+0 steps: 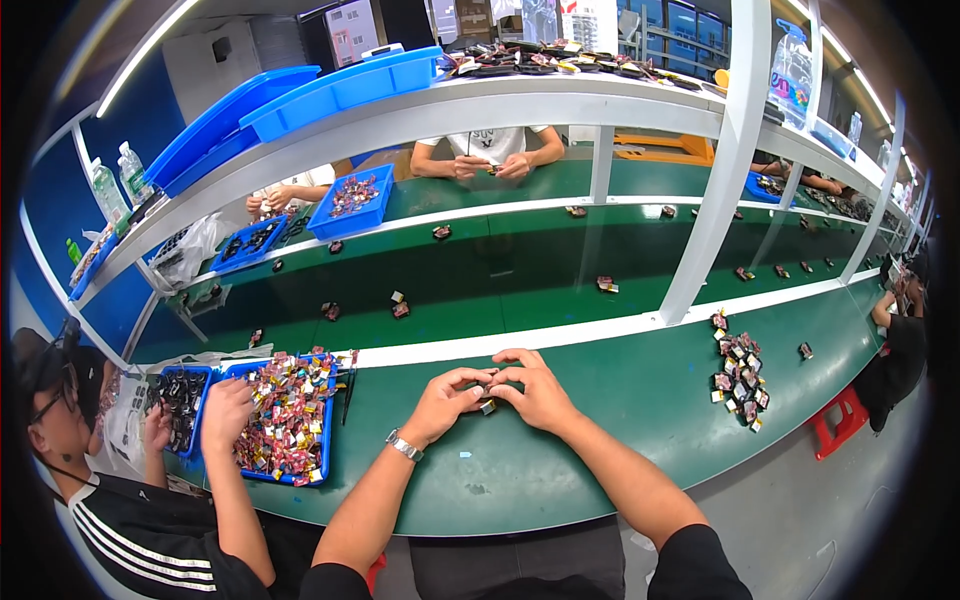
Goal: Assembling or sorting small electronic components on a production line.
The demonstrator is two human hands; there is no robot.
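Green worktable [560,480], long. Blue tray [327,440], filled with small parts [285,415], at left. Heap of similar parts [742,380], at right. Person's left hand [443,405] and right hand [540,392], fingers curled nearly closed, together pinching one small component [488,407], mid-table between tray and heap.

Hands [443,405] [541,393] between tray [327,455] and component pile [741,378]

Grn bench [630,400]: tray [327,445], pcs heap [742,380]
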